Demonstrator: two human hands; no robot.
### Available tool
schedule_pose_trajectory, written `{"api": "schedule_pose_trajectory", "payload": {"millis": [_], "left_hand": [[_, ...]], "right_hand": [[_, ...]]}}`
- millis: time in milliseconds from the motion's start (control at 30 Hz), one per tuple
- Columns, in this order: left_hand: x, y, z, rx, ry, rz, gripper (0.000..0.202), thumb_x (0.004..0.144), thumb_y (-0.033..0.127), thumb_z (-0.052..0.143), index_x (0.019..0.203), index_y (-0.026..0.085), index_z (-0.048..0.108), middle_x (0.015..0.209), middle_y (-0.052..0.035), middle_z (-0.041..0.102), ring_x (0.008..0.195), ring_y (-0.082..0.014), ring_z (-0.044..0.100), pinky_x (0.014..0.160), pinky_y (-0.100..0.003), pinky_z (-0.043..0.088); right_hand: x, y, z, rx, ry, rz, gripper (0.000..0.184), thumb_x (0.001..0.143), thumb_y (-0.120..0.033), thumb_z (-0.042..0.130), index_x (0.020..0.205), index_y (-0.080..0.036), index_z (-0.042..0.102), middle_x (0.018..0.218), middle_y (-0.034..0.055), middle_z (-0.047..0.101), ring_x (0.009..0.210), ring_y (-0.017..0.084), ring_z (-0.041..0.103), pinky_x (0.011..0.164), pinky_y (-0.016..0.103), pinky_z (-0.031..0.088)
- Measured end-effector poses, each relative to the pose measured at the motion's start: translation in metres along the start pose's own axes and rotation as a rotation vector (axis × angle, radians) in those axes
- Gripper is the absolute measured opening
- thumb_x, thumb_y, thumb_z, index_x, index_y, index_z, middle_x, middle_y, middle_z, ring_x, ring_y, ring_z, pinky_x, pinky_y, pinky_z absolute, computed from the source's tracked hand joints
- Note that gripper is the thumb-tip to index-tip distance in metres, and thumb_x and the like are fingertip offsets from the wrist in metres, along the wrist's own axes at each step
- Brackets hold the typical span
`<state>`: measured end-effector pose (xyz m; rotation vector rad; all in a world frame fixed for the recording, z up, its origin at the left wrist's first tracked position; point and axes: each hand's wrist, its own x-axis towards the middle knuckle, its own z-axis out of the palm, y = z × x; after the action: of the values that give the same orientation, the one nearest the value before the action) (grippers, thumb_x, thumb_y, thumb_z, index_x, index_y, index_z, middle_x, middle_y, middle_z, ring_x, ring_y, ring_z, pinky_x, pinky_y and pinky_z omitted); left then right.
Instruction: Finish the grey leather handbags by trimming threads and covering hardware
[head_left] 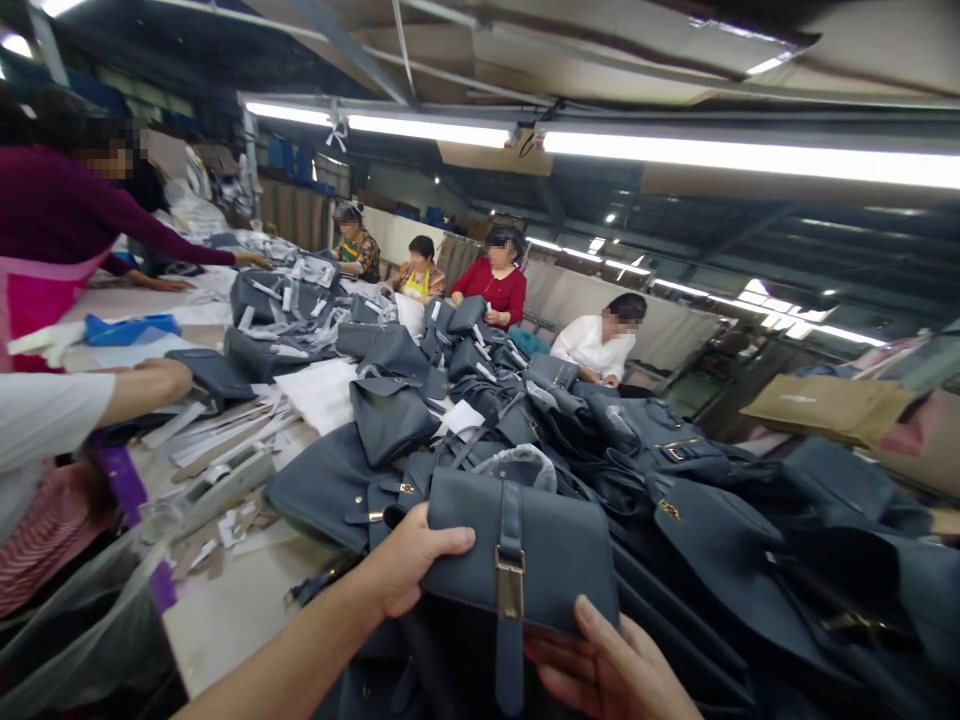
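Observation:
A dark blue-grey bag is in front of me, its flap facing up. Down the middle of the flap runs a strap with a gold-coloured buckle. My left hand grips the bag's left edge, thumb on top and fingers out of sight behind it. At the lower right corner my right hand holds the flap edge, its thumb on the front and the other fingers underneath. Just above the bag shows a handle wrapped in clear plastic. Similar bags press close around it.
A large heap of dark bags spreads to the right and away. White paper and cut strips lie on the table at left. Co-workers line the far side; another person's arm reaches in from the left.

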<state>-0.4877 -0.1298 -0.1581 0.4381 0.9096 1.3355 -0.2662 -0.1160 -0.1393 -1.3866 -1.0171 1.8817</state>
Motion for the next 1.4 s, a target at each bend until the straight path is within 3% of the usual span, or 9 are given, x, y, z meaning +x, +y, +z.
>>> {"api": "schedule_pose_trajectory", "payload": {"millis": [200,367,433,567,633,700,833,1133,1400], "left_hand": [[-0.007,0.012,-0.004,0.051,-0.046,-0.020,0.052,0.045,0.019,0.085,0.093,0.011,0.068,0.084,-0.0080,0.074,0.072,-0.0189,0.067,0.070,-0.028,0.054],[-0.005,0.017,-0.007,0.112,-0.037,0.068,0.054,0.056,0.020,0.080,0.106,0.013,0.061,0.097,-0.0090,0.071,0.078,-0.0206,0.066,0.074,-0.031,0.052],[-0.008,0.016,-0.011,0.267,0.043,0.264,0.055,0.065,0.022,0.076,0.116,0.015,0.056,0.109,-0.0105,0.067,0.090,-0.0229,0.064,0.082,-0.034,0.051],[-0.029,0.012,-0.023,0.856,0.312,1.005,0.043,0.079,0.014,0.066,0.121,0.023,0.058,0.125,-0.0100,0.055,0.113,-0.0248,0.052,0.094,-0.039,0.044],[-0.043,0.011,-0.026,1.125,0.229,1.277,0.032,0.084,0.008,0.059,0.112,0.023,0.064,0.116,-0.0087,0.058,0.108,-0.0224,0.053,0.093,-0.037,0.044],[-0.053,0.011,-0.026,1.275,0.036,1.403,0.026,0.088,0.005,0.053,0.106,0.019,0.066,0.102,-0.0082,0.062,0.096,-0.0195,0.056,0.087,-0.034,0.046],[-0.056,0.008,-0.022,1.402,-0.137,1.426,0.021,0.094,0.012,0.048,0.105,0.014,0.065,0.086,-0.0092,0.068,0.080,-0.0189,0.060,0.076,-0.030,0.049],[-0.052,0.016,-0.024,1.597,-0.414,1.303,0.038,0.095,0.015,0.038,0.120,0.016,0.066,0.097,-0.0155,0.074,0.084,-0.0257,0.067,0.077,-0.040,0.052],[-0.040,0.019,-0.023,1.540,-0.536,1.228,0.029,0.093,0.018,0.043,0.102,0.019,0.070,0.089,-0.0139,0.073,0.077,-0.0242,0.064,0.072,-0.038,0.050]], "right_hand": [[-0.008,-0.008,0.024,0.021,0.157,-0.097,0.071,0.058,-0.047,0.088,0.115,-0.014,0.061,0.092,0.0093,0.077,0.085,0.031,0.073,0.067,0.038,0.061],[-0.008,-0.014,0.043,0.308,-0.042,0.081,0.072,0.062,-0.037,0.088,0.120,-0.009,0.057,0.095,0.0155,0.077,0.082,0.032,0.074,0.076,0.046,0.061],[-0.005,-0.013,0.046,0.375,-0.109,0.110,0.059,0.065,-0.038,0.086,0.110,-0.007,0.062,0.095,0.0187,0.077,0.085,0.034,0.074,0.082,0.049,0.059],[-0.001,-0.010,0.043,0.399,-0.123,0.111,0.052,0.066,-0.032,0.086,0.108,-0.009,0.063,0.094,0.0163,0.078,0.089,0.035,0.074,0.085,0.051,0.059],[-0.002,-0.011,0.041,0.392,-0.119,0.113,0.058,0.067,-0.031,0.085,0.114,-0.009,0.061,0.096,0.0158,0.077,0.091,0.034,0.073,0.085,0.050,0.059],[-0.002,-0.012,0.041,0.382,-0.113,0.110,0.058,0.070,-0.031,0.083,0.118,-0.008,0.060,0.098,0.0157,0.077,0.091,0.034,0.073,0.084,0.049,0.060],[-0.002,-0.011,0.043,0.367,-0.108,0.122,0.054,0.072,-0.031,0.082,0.113,-0.004,0.061,0.096,0.0200,0.076,0.088,0.035,0.074,0.077,0.045,0.062],[-0.005,-0.009,0.046,0.340,-0.071,0.099,0.041,0.071,-0.032,0.082,0.101,-0.008,0.067,0.089,0.0154,0.078,0.080,0.031,0.075,0.068,0.038,0.063],[-0.007,-0.007,0.047,0.347,-0.044,0.080,0.040,0.068,-0.032,0.084,0.097,-0.010,0.069,0.089,0.0134,0.078,0.074,0.029,0.076,0.068,0.038,0.063]]}}
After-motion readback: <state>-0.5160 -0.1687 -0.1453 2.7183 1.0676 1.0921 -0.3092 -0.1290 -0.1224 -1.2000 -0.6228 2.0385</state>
